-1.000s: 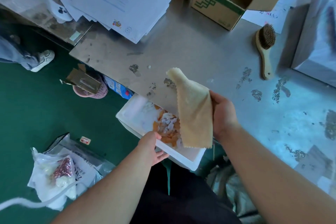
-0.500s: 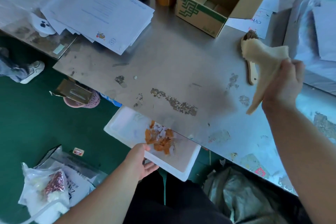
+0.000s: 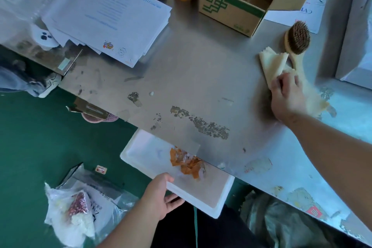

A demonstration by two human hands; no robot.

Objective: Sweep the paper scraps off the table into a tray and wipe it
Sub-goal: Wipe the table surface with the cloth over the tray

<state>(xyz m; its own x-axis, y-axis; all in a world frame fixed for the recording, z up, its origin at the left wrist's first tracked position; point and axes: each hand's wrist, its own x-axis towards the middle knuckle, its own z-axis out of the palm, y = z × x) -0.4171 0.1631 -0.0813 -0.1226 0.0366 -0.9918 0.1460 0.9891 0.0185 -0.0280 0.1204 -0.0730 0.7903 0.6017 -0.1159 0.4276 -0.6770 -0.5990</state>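
Now, right hand clutches the cloth, far right on the table. The left hand grips the tray, well leftward at the near edge.

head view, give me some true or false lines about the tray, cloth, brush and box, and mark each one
1. The paper scraps lie in the white tray. True.
2. The right hand holds the brush. False: it holds the cloth down on the table; the brush lies by the cloth.
3. The left hand grips the white tray's near rim. True.
4. The cardboard box is closed. False: its flaps stand open.
5. The white tray sits on top of the table. False: it is held at the table's near edge, over the floor.
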